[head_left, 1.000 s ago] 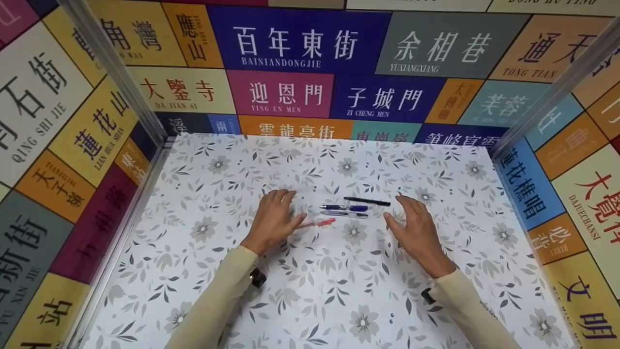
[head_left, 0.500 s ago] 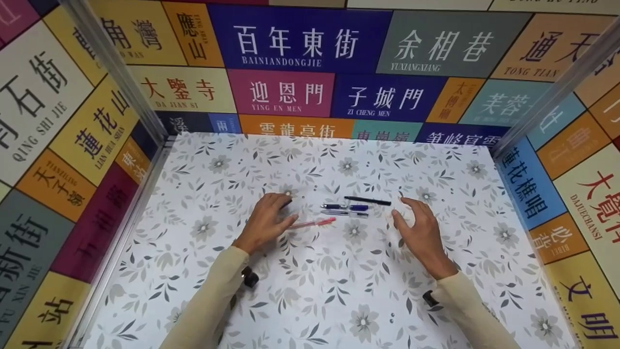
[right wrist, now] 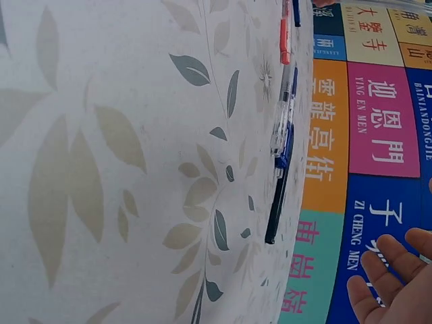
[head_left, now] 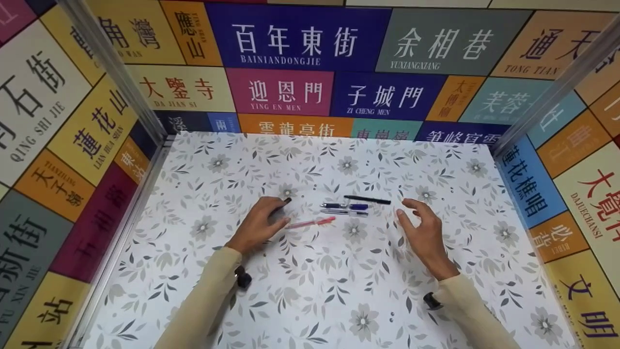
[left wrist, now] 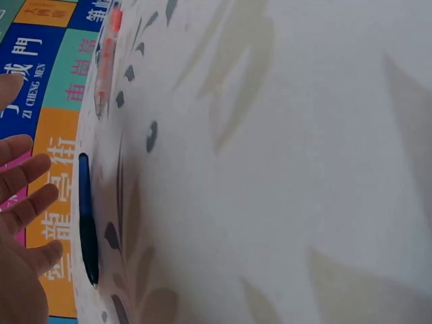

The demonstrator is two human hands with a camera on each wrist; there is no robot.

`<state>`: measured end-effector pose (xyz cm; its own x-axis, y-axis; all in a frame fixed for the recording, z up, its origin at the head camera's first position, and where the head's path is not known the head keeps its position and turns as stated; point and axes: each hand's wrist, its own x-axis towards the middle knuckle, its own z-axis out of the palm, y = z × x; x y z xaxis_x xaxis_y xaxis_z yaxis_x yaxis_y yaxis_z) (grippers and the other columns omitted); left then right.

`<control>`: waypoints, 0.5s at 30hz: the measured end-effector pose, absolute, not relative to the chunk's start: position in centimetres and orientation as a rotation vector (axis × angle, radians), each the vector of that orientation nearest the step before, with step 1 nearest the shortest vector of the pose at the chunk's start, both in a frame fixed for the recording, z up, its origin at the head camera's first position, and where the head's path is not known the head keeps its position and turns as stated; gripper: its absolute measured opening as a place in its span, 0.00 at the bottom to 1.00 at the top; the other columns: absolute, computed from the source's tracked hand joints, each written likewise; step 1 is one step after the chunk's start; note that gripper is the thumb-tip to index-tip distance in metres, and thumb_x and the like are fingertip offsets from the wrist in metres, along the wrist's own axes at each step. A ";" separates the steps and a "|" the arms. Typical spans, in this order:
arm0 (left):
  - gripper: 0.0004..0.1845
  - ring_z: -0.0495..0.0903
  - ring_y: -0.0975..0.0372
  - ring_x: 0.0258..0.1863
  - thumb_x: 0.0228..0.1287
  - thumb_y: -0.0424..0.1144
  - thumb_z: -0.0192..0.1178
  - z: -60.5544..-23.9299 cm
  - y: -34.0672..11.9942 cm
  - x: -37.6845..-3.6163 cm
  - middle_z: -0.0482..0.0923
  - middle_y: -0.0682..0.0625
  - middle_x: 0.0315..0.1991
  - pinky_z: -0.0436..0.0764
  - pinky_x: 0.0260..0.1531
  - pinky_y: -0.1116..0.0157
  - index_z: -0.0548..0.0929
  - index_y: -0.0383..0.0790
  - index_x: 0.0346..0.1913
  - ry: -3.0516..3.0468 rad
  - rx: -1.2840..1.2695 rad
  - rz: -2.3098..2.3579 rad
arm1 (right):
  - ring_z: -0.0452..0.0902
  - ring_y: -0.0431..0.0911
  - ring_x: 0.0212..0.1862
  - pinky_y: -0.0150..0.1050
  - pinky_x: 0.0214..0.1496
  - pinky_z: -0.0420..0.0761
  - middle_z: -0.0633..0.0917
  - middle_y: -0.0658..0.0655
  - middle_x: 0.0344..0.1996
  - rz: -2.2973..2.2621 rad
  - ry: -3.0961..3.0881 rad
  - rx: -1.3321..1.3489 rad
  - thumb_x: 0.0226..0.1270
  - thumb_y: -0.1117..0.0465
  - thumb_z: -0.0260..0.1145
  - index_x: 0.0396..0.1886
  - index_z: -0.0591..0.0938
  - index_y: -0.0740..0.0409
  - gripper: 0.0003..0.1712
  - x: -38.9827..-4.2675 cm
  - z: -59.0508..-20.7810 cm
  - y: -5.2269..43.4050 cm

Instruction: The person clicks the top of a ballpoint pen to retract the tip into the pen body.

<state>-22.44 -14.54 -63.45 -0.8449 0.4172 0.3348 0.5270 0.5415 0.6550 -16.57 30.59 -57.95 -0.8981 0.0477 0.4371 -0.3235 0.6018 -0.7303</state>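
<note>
Several pens lie on the floral tabletop (head_left: pixel 339 291) between my hands: a black pen (head_left: pixel 367 199), a blue-capped pen (head_left: pixel 345 207), a clear pen (head_left: pixel 345 212) just below it, and a red pen (head_left: pixel 312 223). My left hand (head_left: pixel 269 215) is low over the table with its fingers straight beside a dark blue pen (head_left: pixel 285 200), not gripping it. The left wrist view shows that dark pen (left wrist: pixel 86 226) flat on the table by my fingers (left wrist: pixel 27 179). My right hand (head_left: pixel 419 223) hovers right of the pens, loosely spread and holding nothing.
Walls (head_left: pixel 300 43) covered in coloured sign panels close in the table at the back and both sides, with metal posts (head_left: pixel 116 72) at the corners. In the right wrist view the black pen (right wrist: pixel 275 202) and red pen (right wrist: pixel 284 34) lie in a row.
My left hand has drawn back toward me and to the left, uncovering the dark blue pen by its fingertips. My right hand shifted slightly right and its fingers lifted.
</note>
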 end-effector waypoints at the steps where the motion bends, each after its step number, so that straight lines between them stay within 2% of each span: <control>1: 0.26 0.78 0.48 0.66 0.77 0.45 0.71 -63.5 -14.7 -22.4 0.81 0.40 0.65 0.75 0.71 0.47 0.84 0.30 0.67 -2.634 -0.807 -1.214 | 0.83 0.56 0.64 0.35 0.65 0.76 0.88 0.63 0.60 1.244 -2.409 0.207 0.78 0.65 0.73 0.64 0.85 0.66 0.19 -16.6 -58.0 30.7; 5: 0.24 0.78 0.50 0.67 0.78 0.45 0.71 -63.9 -15.3 -22.2 0.81 0.42 0.65 0.75 0.71 0.48 0.85 0.32 0.66 -2.645 -0.784 -1.264 | 0.84 0.55 0.63 0.32 0.64 0.78 0.89 0.62 0.58 1.310 -2.394 0.147 0.79 0.65 0.72 0.63 0.86 0.65 0.18 -16.5 -58.5 31.1; 12: 0.21 0.79 0.52 0.65 0.77 0.46 0.71 -64.5 -16.4 -22.1 0.83 0.44 0.63 0.75 0.70 0.49 0.87 0.36 0.64 -2.688 -0.708 -1.264 | 0.84 0.53 0.61 0.41 0.64 0.80 0.90 0.60 0.57 1.373 -2.368 0.112 0.79 0.64 0.72 0.63 0.87 0.62 0.17 -16.4 -59.3 31.5; 15: 0.19 0.79 0.51 0.65 0.76 0.44 0.72 -64.8 -16.8 -22.2 0.84 0.44 0.62 0.75 0.70 0.49 0.88 0.36 0.61 -2.687 -0.700 -1.254 | 0.85 0.48 0.60 0.39 0.64 0.80 0.90 0.59 0.56 1.385 -2.354 0.112 0.79 0.65 0.73 0.63 0.87 0.61 0.17 -16.3 -59.6 31.5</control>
